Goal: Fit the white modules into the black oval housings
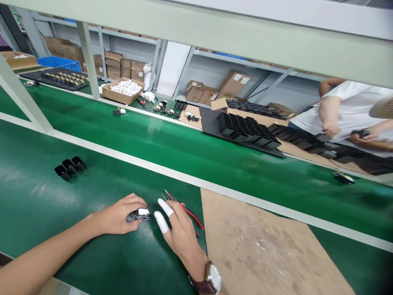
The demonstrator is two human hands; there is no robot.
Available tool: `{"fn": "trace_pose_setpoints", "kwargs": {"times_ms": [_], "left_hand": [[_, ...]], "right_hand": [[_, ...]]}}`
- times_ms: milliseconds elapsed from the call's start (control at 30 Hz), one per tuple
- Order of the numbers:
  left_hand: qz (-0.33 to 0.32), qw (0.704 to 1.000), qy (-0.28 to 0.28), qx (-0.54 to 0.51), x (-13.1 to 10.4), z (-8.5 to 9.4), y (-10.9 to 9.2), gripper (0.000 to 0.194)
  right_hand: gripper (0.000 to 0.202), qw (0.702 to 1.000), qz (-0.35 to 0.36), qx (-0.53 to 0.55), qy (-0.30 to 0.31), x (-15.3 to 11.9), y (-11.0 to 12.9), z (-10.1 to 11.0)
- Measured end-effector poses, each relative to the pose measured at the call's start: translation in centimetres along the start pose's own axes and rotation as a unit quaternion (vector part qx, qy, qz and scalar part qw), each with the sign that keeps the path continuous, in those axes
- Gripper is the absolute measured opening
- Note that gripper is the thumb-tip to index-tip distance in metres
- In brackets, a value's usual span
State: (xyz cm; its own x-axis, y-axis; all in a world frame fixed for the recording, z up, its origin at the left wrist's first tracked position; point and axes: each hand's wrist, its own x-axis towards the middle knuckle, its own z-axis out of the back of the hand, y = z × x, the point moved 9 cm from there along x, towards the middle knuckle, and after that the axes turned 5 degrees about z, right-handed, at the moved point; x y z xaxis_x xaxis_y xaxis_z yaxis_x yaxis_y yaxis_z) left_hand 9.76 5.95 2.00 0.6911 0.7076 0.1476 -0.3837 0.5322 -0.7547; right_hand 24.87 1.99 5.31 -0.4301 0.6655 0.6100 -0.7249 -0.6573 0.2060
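Observation:
My left hand [124, 215] is closed round a small black housing [143, 214], whose open end faces me and shows a white part and fine contacts inside. Just right of it is my right hand [176, 225], its fingers apart and nothing between them. White covers sit on two of its fingertips, and a watch [213, 277] is on the wrist. Pliers with red and blue handles [192, 215] lie on the green bench beyond my right hand, partly hidden by it. Three black housings [70, 166] stand in a row at the left of the bench.
A brown board [260, 241] lies at the right. Behind a pale rail [172, 174] runs a green belt [147, 137] carrying a few small assemblies. Across it are stacked black housings [245, 129], a box of white parts [123, 91] and a person [346, 110] handling black pieces.

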Motion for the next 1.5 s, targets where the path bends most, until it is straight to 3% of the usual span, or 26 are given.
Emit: {"fn": "trace_pose_setpoints", "kwargs": {"times_ms": [67,233,433,567,733,1000,1500], "left_hand": [[0.024,1.0,0.0,0.009,-0.3,0.0,0.5,0.048],[0.065,0.998,0.018,0.007,-0.7,0.2,1.4,0.074],[0.069,0.997,0.043,-0.012,-0.1,0.2,1.1,0.058],[0.063,0.998,0.009,-0.009,-0.1,0.5,1.3,0.056],[-0.007,0.998,-0.061,0.03,-0.1,1.5,0.5,0.053],[-0.04,0.993,-0.091,0.069,-0.3,2.0,0.0,0.058],[-0.055,0.992,-0.081,0.077,-0.3,1.6,-0.3,0.06]], "right_hand": [[0.03,0.996,-0.021,-0.087,0.0,-0.2,-1.0,0.2],[0.023,0.976,-0.033,-0.196,0.09,-1.1,-1.5,-1.8],[0.041,0.975,-0.054,-0.178,0.124,-1.7,-1.1,-2.6],[0.043,0.984,-0.044,-0.147,0.093,-1.3,-0.6,-1.9],[0.031,1.0,-0.017,-0.022,0.009,-0.4,1.0,0.1],[0.024,0.998,0.059,-0.031,0.017,-0.1,3.3,0.1],[0.027,0.992,0.088,-0.076,0.049,0.2,4.0,0.5]]}}
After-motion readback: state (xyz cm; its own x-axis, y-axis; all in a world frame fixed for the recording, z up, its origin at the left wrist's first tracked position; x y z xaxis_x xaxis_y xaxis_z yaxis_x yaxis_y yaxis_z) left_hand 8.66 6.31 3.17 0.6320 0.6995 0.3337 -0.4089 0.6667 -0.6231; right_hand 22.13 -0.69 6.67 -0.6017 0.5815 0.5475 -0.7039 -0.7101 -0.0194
